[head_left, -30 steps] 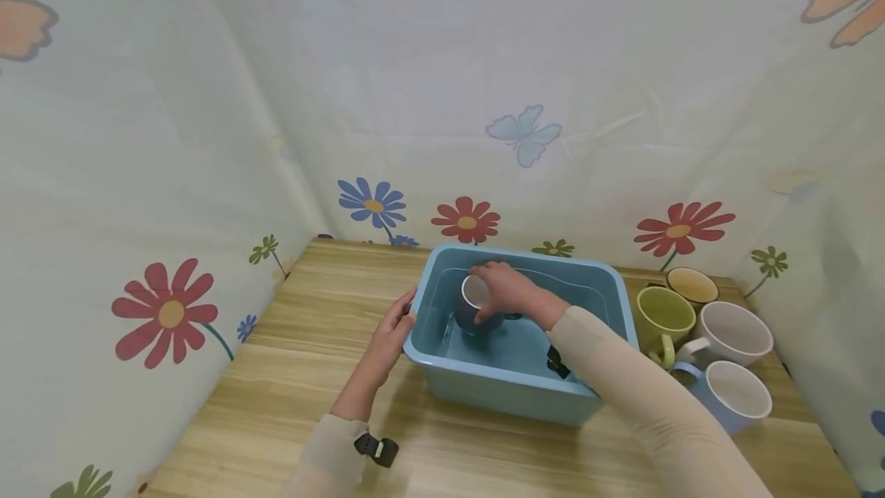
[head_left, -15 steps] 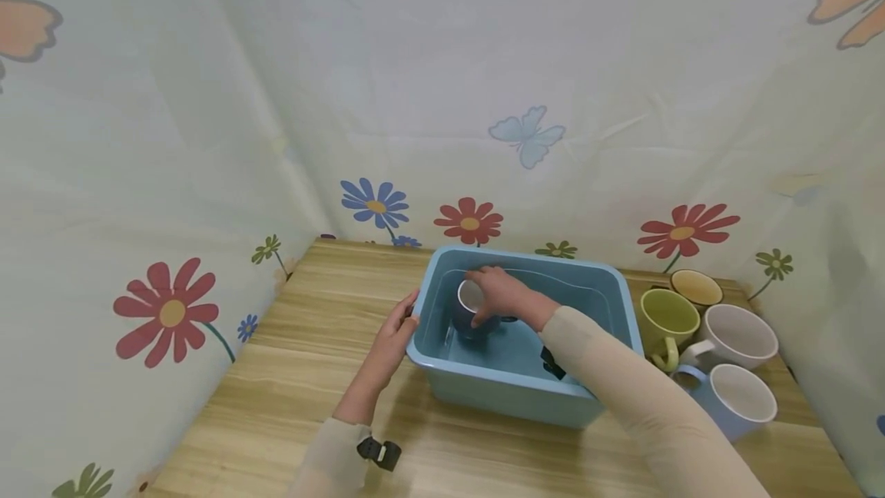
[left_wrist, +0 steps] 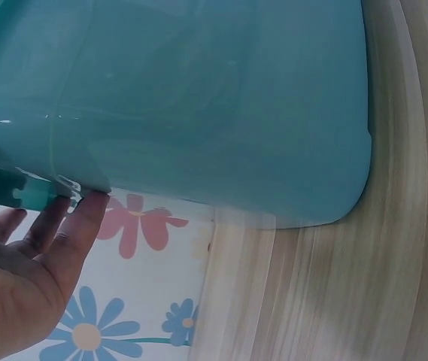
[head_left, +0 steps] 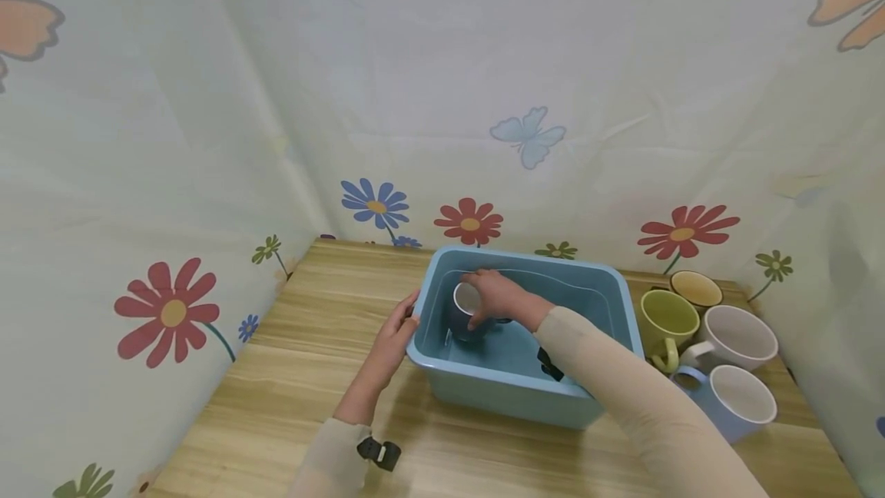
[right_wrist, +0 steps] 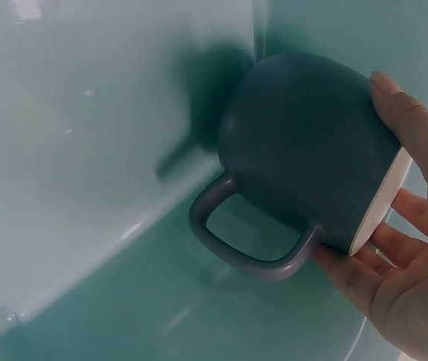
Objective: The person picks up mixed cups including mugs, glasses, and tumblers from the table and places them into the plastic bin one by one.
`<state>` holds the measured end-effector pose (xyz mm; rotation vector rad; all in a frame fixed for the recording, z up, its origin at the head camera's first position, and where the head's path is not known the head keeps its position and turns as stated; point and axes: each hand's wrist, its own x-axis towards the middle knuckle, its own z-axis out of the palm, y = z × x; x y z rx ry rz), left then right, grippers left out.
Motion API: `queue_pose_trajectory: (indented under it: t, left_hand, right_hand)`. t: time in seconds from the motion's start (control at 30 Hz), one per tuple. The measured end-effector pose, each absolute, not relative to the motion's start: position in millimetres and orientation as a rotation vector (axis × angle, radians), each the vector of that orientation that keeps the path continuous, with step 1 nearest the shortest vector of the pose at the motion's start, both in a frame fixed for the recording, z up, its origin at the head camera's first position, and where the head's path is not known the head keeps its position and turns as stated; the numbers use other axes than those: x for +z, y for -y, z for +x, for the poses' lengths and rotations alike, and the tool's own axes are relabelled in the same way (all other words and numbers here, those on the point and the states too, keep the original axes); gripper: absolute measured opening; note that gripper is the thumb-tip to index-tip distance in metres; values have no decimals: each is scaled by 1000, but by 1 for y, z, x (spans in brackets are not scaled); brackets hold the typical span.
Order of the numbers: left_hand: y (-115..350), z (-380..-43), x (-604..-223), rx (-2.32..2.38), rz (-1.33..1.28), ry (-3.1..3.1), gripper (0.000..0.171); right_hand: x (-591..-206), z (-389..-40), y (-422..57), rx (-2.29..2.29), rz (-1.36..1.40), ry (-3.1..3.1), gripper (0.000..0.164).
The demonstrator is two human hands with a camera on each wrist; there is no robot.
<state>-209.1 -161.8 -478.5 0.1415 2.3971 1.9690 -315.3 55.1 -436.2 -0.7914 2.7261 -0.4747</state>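
A dark blue-grey mug with a pale inside is in the left part of the light blue plastic basin. My right hand holds it from above, thumb and fingers spread across its rim. The right wrist view shows the mug near the basin's floor, its handle pointing away from my right hand. My left hand grips the basin's left rim; in the left wrist view, the fingertips of my left hand reach under that rim beside a handle cut-out.
To the right of the basin, several mugs stand close together: an olive green mug, a white mug, a light blue mug and a yellowish cup. A flowered curtain hangs behind the wooden table.
My right hand has moved the dark mug slightly left and lower in the basin. My left hand has stayed at the left rim.
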Motion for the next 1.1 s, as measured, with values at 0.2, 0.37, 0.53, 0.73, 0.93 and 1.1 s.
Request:
queue_pose_trajectory:
  t: [0.2,0.37,0.53,0.73,0.93,1.1]
  left_hand:
    - [162,-209,-478,1984,150,-2390,56]
    - [161,-207,-481,1992,169,-2384,56]
    - [160,-207,-484,2022,181,-2363,56]
    - [161,-208,-484,2031,146,-2361,55]
    - [161,-208,-481,2027,149,-2366,55]
    - [161,-208,-481,2011,130,-2367,56]
  right_hand:
    - [-439,-317,-56,-537,-799,-2699,86]
    - [-445,-319,-53,-535,-801,-2673,84]
    - [-449,-320,-51,-515,-809,-2658,83]
    - [-451,-321,-50,-544,-805,-2639,84]
    - [-453,-321,-49,-560,-820,-2621,84]
    - [-455,-322,-47,-548,-834,-2608,85]
